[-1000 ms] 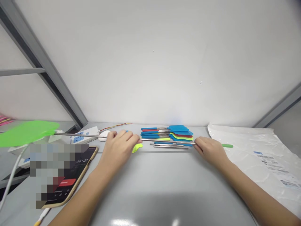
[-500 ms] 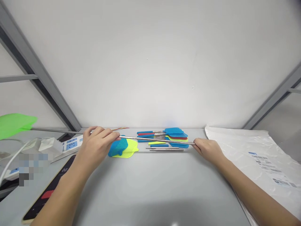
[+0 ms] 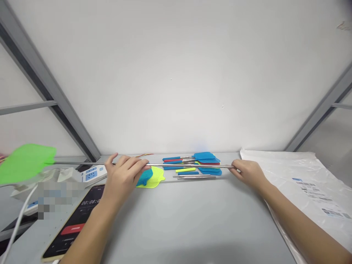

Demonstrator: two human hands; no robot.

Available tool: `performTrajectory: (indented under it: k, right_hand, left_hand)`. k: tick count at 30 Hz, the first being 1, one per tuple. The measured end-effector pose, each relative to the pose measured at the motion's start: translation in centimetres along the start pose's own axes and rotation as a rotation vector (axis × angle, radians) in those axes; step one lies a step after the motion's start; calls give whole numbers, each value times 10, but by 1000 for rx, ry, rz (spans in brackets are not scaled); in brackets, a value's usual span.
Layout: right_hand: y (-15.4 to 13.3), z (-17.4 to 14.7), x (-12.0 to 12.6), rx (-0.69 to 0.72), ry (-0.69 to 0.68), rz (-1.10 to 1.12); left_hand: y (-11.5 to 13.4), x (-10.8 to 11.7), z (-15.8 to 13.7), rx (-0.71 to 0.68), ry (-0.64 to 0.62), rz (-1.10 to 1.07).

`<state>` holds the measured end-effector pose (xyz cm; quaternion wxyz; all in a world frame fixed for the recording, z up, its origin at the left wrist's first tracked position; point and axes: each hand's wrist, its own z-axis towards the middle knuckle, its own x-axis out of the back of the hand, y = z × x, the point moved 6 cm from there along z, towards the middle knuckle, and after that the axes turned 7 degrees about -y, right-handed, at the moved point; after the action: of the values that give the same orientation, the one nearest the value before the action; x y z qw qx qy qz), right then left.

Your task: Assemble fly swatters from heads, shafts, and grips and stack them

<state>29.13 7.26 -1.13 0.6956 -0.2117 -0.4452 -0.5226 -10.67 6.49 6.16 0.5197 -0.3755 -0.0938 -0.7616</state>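
Note:
A green fly swatter (image 3: 30, 163) stretches across in front of me, its flat head at the far left and its thin metal rod running almost level to the right. My left hand (image 3: 125, 176) is closed around the rod, palm down, with one finger lifted. At the rod's right end my right hand (image 3: 246, 173) pinches it; whatever lies inside that fist is hidden. Beneath the rod, at the back of the table, are stacked blue swatters (image 3: 205, 156) with coloured handles. Nearer my left hand lie a yellow swatter head (image 3: 157, 178) and a partly covered blue swatter head (image 3: 145, 177).
Loose metal rods (image 3: 195, 176) and a yellow handle (image 3: 185, 170) lie before the stack. On the left are a power strip (image 3: 92, 173) with plugged chargers and a phone (image 3: 79, 216) showing a timer. A white plastic mailer (image 3: 310, 190) covers the right side, with the wall behind.
The swatter has tipped to nearly level, and its green head has shifted right in view. My left hand has moved slightly right, one finger now raised. The camera view has shifted a little.

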Motion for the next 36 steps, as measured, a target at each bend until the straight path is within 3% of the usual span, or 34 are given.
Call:
performTrajectory:
  k: [4, 9, 13, 18, 23, 29, 36]
  right_hand:
    - [12, 6, 18, -26, 41, -66]
    - [4, 18, 34, 61, -78, -89]
    - [-32, 16, 50, 93, -94, -96]
    - [-97, 9, 72, -67, 111, -69]
    - [-147, 10, 71, -174, 189, -2]
    - [-166, 1, 61, -224, 257, 99]
    - [-158, -5, 49, -218, 213, 170]
  left_hand:
    - [4, 0, 0, -6, 8, -31]
    - [9, 6, 2, 24, 63, -13]
    - [24, 14, 6, 38, 113, -34]
    - [56, 14, 9, 29, 118, -99]
    - [92, 16, 11, 27, 115, -175]
    - [135, 13, 3, 75, 71, -257]
    - [126, 3, -17, 191, -60, -249]
